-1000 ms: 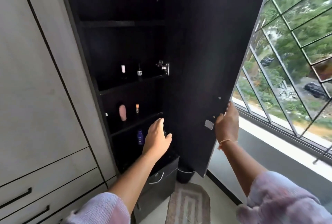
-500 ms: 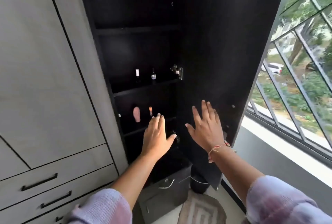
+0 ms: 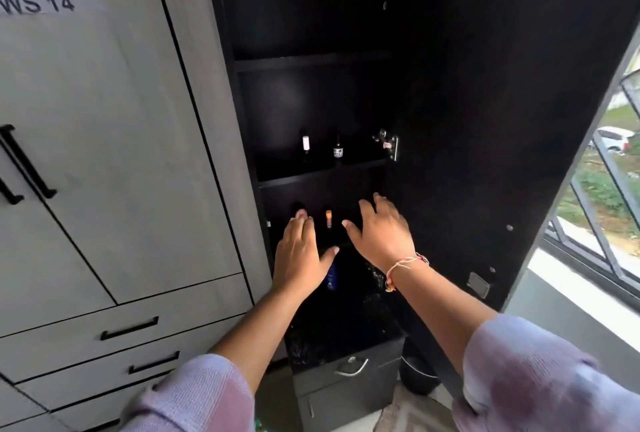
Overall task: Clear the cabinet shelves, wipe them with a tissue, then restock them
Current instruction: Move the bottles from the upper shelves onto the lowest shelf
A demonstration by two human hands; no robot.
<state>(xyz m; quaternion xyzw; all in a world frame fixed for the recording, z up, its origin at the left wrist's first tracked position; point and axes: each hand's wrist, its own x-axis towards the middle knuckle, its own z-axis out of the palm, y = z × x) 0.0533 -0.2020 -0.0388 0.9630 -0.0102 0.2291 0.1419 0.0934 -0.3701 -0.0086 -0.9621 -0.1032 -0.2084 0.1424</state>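
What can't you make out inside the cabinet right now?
- Head view: pink item, mostly behind the left hand.
- Blue bottle: top covered by the left thumb; label unreadable.
- Two small bottles: too small and dark to identify.
- Back of the shelves: lost in shadow.
- Top of the cabinet: cut off by the frame edge.
- Right hand: open, holding nothing.

The tall cabinet's interior (image 3: pixel 311 16) and open door (image 3: pixel 502 102) are dark wood-look board, matt and smooth. The left wardrobe panels (image 3: pixel 104 154) are grey wood-grain laminate, matt, with black matt metal handles (image 3: pixel 130 327). The door hinge (image 3: pixel 388 146) is shiny bare metal. The sleeves (image 3: pixel 540 383) are soft lilac knit cloth. A thread bracelet (image 3: pixel 405 267) circles the right wrist.
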